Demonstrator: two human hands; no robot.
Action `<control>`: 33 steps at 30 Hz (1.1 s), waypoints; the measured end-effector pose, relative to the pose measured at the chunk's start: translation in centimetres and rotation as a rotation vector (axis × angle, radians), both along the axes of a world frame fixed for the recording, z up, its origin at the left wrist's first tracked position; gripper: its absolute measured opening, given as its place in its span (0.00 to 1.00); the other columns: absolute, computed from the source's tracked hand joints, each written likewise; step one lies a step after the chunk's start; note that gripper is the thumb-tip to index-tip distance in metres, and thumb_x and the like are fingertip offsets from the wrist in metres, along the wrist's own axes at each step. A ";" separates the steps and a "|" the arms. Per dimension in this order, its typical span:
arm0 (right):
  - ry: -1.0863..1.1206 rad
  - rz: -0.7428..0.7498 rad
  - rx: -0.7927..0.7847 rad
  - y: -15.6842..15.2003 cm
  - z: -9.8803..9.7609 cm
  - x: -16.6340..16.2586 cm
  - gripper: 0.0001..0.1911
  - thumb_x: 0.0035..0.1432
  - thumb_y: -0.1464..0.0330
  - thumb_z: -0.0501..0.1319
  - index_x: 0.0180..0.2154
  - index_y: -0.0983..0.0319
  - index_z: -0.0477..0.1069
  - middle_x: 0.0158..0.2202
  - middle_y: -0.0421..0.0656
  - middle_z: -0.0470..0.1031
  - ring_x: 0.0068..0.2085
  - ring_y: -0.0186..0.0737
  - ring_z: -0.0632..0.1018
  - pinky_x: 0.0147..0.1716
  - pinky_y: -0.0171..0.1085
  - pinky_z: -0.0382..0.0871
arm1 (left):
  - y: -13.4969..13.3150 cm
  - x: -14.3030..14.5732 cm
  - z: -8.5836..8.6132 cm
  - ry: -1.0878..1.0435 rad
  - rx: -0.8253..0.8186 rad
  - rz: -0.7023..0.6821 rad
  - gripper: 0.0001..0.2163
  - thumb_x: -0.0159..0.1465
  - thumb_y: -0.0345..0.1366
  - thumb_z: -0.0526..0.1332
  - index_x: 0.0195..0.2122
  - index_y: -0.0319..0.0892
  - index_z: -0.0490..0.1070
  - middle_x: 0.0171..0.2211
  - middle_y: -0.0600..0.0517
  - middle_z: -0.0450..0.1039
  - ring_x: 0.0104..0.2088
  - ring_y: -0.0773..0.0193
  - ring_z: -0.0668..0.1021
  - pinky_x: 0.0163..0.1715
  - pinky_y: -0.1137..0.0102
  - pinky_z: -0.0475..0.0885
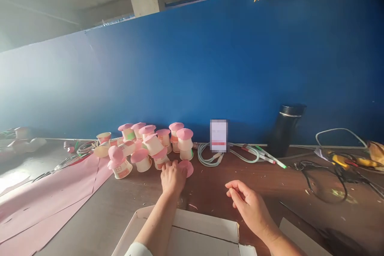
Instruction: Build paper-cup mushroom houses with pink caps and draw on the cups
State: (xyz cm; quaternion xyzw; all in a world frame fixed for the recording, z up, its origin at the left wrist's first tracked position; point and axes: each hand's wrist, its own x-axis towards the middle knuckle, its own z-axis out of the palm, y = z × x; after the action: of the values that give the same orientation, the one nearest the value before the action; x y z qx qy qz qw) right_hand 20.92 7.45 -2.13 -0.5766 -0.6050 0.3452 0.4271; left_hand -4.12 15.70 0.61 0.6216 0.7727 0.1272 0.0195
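Several small houses made from white paper cups (180,144) with pink paper cone roofs crowd together at the back of the desk, some stacked on others. My left hand (173,179) reaches to the front of this group. Its curled fingers close at the edge of a pink cone roof (186,169); whatever is under that roof is hidden by the hand. Just left of those fingers stands a cup house with a printed window (161,159). Apart from the cups, my right hand (250,210) hovers over the desk at the right, thumb and fingertips together, with nothing visible in them.
A white cardboard piece (207,226) lies under my left forearm. Pink paper sheets (66,192) cover the left side. Behind are a coiled cable (207,162), a small blurred card (219,136), markers (271,157) and a black flask (286,130). Tangled wires (339,168) lie right.
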 end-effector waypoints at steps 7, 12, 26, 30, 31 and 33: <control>-0.101 -0.025 0.003 0.1 -0.6 0.4 0.19 0.60 0.51 0.56 0.40 0.55 0.78 0.34 0.42 0.83 0.27 0.40 0.80 0.31 0.36 0.76 | -0.2 0.3 0.6 -0.054 -0.051 0.008 0.19 0.65 0.45 0.61 0.51 0.37 0.73 0.52 0.37 0.74 0.55 0.46 0.74 0.53 0.61 0.67; -0.187 -0.039 -0.067 1.2 -2.2 1.7 0.23 0.55 0.46 0.58 0.42 0.52 0.79 0.37 0.41 0.84 0.30 0.42 0.82 0.32 0.35 0.78 | -0.1 0.3 0.5 -0.146 -0.063 0.068 0.21 0.62 0.46 0.64 0.51 0.37 0.72 0.53 0.37 0.73 0.56 0.49 0.73 0.55 0.63 0.67; -0.175 0.006 -0.099 1.0 -1.0 1.0 0.26 0.51 0.44 0.58 0.41 0.53 0.79 0.37 0.42 0.84 0.31 0.43 0.83 0.30 0.35 0.78 | -3.2 -5.8 9.8 0.118 -0.363 -0.139 0.15 0.66 0.43 0.59 0.46 0.42 0.79 0.45 0.40 0.81 0.48 0.49 0.81 0.41 0.64 0.74; -0.221 0.014 -0.100 1.9 -2.3 1.6 0.25 0.51 0.45 0.58 0.41 0.52 0.80 0.38 0.42 0.84 0.32 0.44 0.84 0.31 0.35 0.79 | -5.9 -15.2 9.9 0.157 -0.342 0.038 0.17 0.66 0.44 0.55 0.48 0.44 0.79 0.47 0.41 0.80 0.49 0.47 0.80 0.43 0.61 0.74; -0.228 0.013 -0.092 2.1 -2.6 1.7 0.25 0.50 0.44 0.58 0.40 0.52 0.80 0.37 0.42 0.84 0.32 0.44 0.84 0.30 0.36 0.79 | -6.8 -18.0 9.4 0.168 -0.335 0.104 0.19 0.67 0.44 0.53 0.51 0.42 0.77 0.50 0.39 0.79 0.52 0.45 0.79 0.46 0.59 0.74; -0.229 0.000 -0.056 2.6 -3.3 1.8 0.26 0.50 0.43 0.57 0.39 0.52 0.80 0.36 0.43 0.84 0.30 0.45 0.84 0.28 0.37 0.79 | -8.5 -23.8 7.6 0.182 -0.319 0.241 0.24 0.68 0.45 0.50 0.61 0.40 0.70 0.60 0.36 0.71 0.59 0.44 0.74 0.54 0.56 0.71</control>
State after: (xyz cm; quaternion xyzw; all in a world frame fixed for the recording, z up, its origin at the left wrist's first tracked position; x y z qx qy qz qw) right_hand 22.73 10.01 -5.43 -0.6239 -0.6399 0.2937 0.3390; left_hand -27.92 7.20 8.19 0.5228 0.8503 -0.0520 0.0324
